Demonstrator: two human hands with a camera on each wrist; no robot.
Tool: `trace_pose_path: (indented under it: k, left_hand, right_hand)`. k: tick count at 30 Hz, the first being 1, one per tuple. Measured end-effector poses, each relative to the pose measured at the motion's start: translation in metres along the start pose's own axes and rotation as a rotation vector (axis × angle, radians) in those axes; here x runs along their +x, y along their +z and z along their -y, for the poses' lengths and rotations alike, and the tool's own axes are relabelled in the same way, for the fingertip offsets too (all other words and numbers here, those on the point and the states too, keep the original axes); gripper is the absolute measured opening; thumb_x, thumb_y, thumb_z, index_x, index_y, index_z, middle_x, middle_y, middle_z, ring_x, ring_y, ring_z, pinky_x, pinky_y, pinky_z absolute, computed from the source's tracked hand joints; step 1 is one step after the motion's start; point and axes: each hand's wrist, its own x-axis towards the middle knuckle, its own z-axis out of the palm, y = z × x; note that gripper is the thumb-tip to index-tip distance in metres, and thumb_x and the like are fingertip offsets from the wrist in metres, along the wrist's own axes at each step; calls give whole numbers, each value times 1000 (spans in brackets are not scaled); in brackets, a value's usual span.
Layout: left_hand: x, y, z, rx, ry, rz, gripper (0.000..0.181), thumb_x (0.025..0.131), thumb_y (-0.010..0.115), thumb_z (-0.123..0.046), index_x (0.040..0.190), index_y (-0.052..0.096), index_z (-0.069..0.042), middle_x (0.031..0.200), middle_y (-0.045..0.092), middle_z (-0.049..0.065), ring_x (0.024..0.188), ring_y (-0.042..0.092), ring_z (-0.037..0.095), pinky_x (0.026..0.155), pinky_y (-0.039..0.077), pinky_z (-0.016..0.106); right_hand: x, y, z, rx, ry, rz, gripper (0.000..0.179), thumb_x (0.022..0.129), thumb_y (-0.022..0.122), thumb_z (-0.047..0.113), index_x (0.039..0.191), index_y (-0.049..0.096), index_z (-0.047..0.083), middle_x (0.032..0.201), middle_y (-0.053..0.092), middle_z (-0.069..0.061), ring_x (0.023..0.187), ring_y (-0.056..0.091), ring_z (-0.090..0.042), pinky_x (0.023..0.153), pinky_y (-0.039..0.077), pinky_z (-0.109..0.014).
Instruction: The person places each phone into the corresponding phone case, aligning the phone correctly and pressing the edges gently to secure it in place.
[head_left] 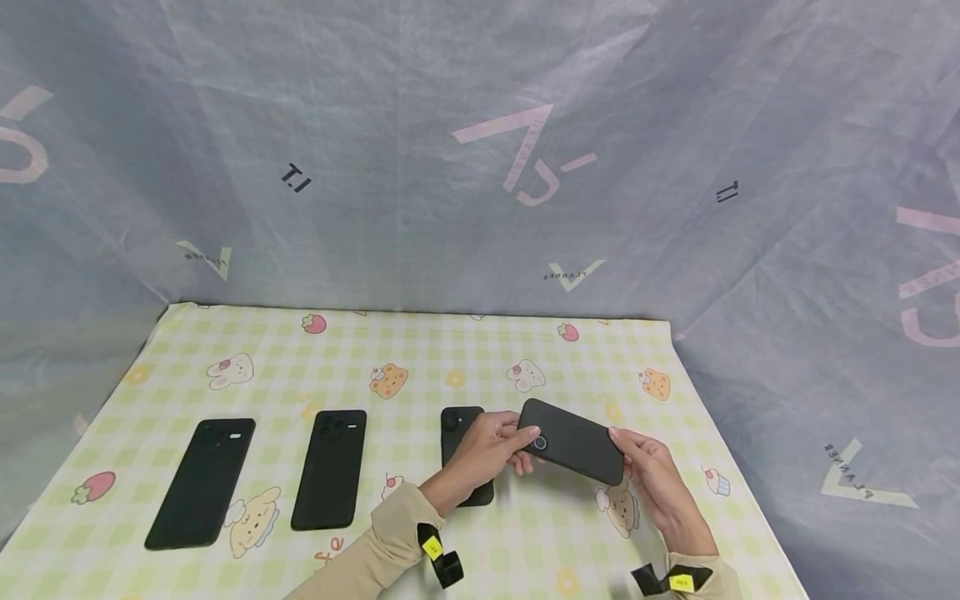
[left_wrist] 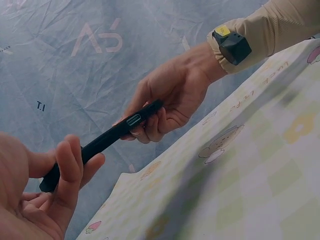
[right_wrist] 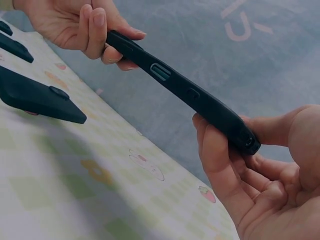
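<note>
Both hands hold a black phone point(head_left: 573, 442) raised above the table, its long sides tilted down to the right in the head view. My left hand point(head_left: 491, 450) pinches the end with a small ring mark, thumb on the upper face and fingers beneath. At the opposite end my right hand point(head_left: 656, 479) grips a corner between thumb and fingers. Seen edge-on in the right wrist view, the phone point(right_wrist: 185, 90) has a slot-shaped cutout along its side. A second black phone point(head_left: 476, 493) lies flat on the cloth, partly hidden behind my left hand.
Further left on the table lie two more black phones, one nearer the middle point(head_left: 330, 471) and one at the far left point(head_left: 201, 483). A green checked tablecloth point(head_left: 450, 346) with cartoon prints covers the table. Grey fabric point(head_left: 397, 167) hangs behind and at the sides.
</note>
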Motion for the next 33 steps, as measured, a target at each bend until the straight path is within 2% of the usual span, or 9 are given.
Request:
trace_pose_path:
  k: [3, 8, 10, 14, 17, 20, 24, 30, 33]
  left_hand:
    - [-1, -1, -1, 12, 1, 3, 28, 109, 67, -20, 124, 69, 4, 83, 78, 13, 66, 71, 13, 68, 62, 36]
    - [-1, -2, -2, 31, -11, -10, 34, 109, 67, -21, 132, 67, 4, 81, 77, 14, 70, 74, 28, 76, 63, 53]
    - [-1, -2, -1, 38, -18, -26, 33, 109, 68, -21, 131, 68, 3, 80, 76, 16, 71, 74, 31, 75, 63, 51]
    - [2, -1, 0, 56, -21, -51, 30, 108, 69, -23, 127, 71, 1, 82, 75, 18, 70, 73, 29, 71, 61, 36]
    - [4, -1, 1, 71, -22, -65, 29, 108, 69, -27, 124, 73, -2, 82, 75, 14, 73, 73, 35, 73, 61, 38]
    - [6, 0, 2, 85, -21, -74, 29, 108, 68, -29, 122, 74, -4, 81, 75, 6, 78, 72, 43, 76, 62, 42]
    - [7, 1, 2, 74, -14, -60, 30, 108, 68, -29, 124, 74, -4, 84, 76, 4, 80, 73, 44, 76, 63, 45]
    - [10, 8, 1, 23, -21, 0, 30, 109, 68, -26, 122, 74, 0, 83, 75, 6, 78, 74, 40, 80, 63, 55]
    - [11, 13, 1, -1, -31, -17, 30, 108, 69, -28, 120, 74, -1, 83, 75, 6, 72, 74, 32, 78, 64, 50]
  right_hand:
    - [-1, 0, 0, 0, 15, 7, 25, 113, 58, 17, 107, 80, 9, 96, 78, 3, 80, 73, -8, 74, 58, -23]
    - [-2, -2, -1, -2, 29, 55, 25, 113, 56, 14, 107, 80, 9, 99, 76, 3, 84, 73, -7, 76, 57, -22]
    - [-2, -5, -2, 7, 21, 109, 26, 114, 55, 12, 106, 80, 10, 98, 75, 4, 84, 72, -7, 76, 56, -21]
    - [-4, -12, -3, 39, -1, 259, 32, 114, 48, 9, 105, 79, 14, 92, 75, 7, 81, 71, -5, 75, 56, -20]
    - [-5, -14, -2, 23, -8, 351, 35, 115, 45, 8, 104, 77, 18, 88, 75, 10, 79, 71, -3, 75, 55, -19]
    - [-6, -14, -2, -27, -14, 392, 34, 113, 46, 7, 102, 76, 18, 88, 72, 12, 77, 67, -1, 75, 52, -18]
    - [-6, -12, -2, -37, -23, 432, 32, 113, 47, 6, 105, 77, 15, 93, 71, 11, 80, 66, -2, 74, 52, -18]
    - [-6, -8, -3, 33, -26, 571, 36, 114, 41, 2, 126, 75, 6, 107, 81, -4, 94, 79, -16, 83, 63, -30]
    - [-7, -7, -3, 20, -38, 570, 35, 114, 41, 2, 125, 74, 5, 107, 81, -5, 94, 79, -17, 86, 63, -32]
